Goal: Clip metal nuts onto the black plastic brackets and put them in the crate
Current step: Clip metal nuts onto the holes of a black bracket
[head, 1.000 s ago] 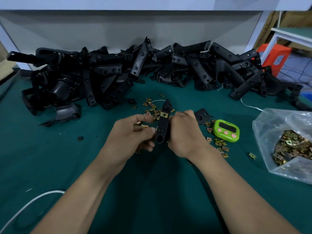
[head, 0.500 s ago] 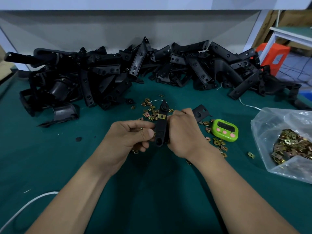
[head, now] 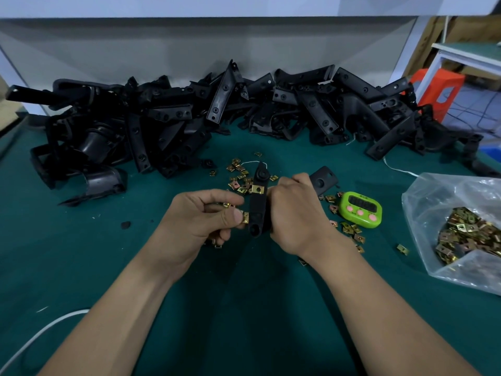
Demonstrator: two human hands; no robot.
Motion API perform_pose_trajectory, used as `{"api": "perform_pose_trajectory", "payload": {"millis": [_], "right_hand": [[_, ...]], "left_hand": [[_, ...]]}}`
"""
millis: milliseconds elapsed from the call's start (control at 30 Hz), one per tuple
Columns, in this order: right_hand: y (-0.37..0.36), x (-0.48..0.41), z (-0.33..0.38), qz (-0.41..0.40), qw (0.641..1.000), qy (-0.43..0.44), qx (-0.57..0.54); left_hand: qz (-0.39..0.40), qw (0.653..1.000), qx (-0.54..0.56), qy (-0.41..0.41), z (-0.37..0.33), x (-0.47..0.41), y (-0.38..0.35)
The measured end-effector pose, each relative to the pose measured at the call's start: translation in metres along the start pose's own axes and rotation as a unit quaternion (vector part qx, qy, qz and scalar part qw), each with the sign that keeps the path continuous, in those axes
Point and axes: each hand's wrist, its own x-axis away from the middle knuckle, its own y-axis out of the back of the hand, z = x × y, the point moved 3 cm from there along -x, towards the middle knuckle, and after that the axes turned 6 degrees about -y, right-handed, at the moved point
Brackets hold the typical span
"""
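A green-covered counter [head: 81, 253] carries a green timer [head: 360, 210]. Just left of the timer, the right hand [head: 295, 213] is curled round a black bracket [head: 257, 210], held upright, with one brass nut [head: 257, 189] already clipped near its upper end. Farther left, the left hand [head: 200, 221] pinches a second nut [head: 245, 217] right at the bracket's lower side. Around the timer lie loose nuts [head: 238, 172]. Beyond it sprawls a heap of brackets [head: 189, 123], and to its right sits a clear bag of nuts [head: 461, 234].

The bracket [head: 258, 210] looks matt black plastic, the nuts [head: 239, 175] shiny brass-coloured metal, the bag [head: 458, 226] glossy clear plastic, the table [head: 81, 253] matt green cloth.
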Motion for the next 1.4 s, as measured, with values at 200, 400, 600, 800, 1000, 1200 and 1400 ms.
{"api": "perform_pose_trajectory", "payload": {"millis": [200, 400, 600, 800, 1000, 1200, 1400], "right_hand": [[0.002, 0.003, 0.007, 0.002, 1.0, 0.023, 0.008], [0.001, 0.001, 0.002, 0.002, 1.0, -0.006, 0.0], [0.004, 0.002, 0.003, -0.005, 1.0, 0.002, -0.005], [0.004, 0.003, 0.007, 0.009, 1.0, 0.009, 0.005], [0.003, 0.003, 0.009, 0.012, 0.999, 0.023, 0.027], [0.004, 0.005, 0.013, 0.013, 0.999, 0.029, 0.017], [0.004, 0.003, 0.011, 0.018, 1.0, 0.021, 0.009]], "left_hand": [[0.004, 0.999, -0.05, -0.013, -0.003, 0.001, -0.001], [-0.026, 0.998, -0.045, -0.02, -0.004, -0.001, 0.005], [-0.01, 0.998, -0.058, -0.012, 0.0, -0.002, 0.003], [-0.007, 0.999, -0.047, -0.016, -0.001, 0.0, 0.003], [-0.017, 0.997, -0.072, -0.025, -0.002, 0.001, -0.005], [-0.031, 0.992, -0.117, -0.031, 0.002, 0.004, -0.015], [-0.049, 0.985, -0.158, -0.057, 0.004, 0.005, -0.023]]}}
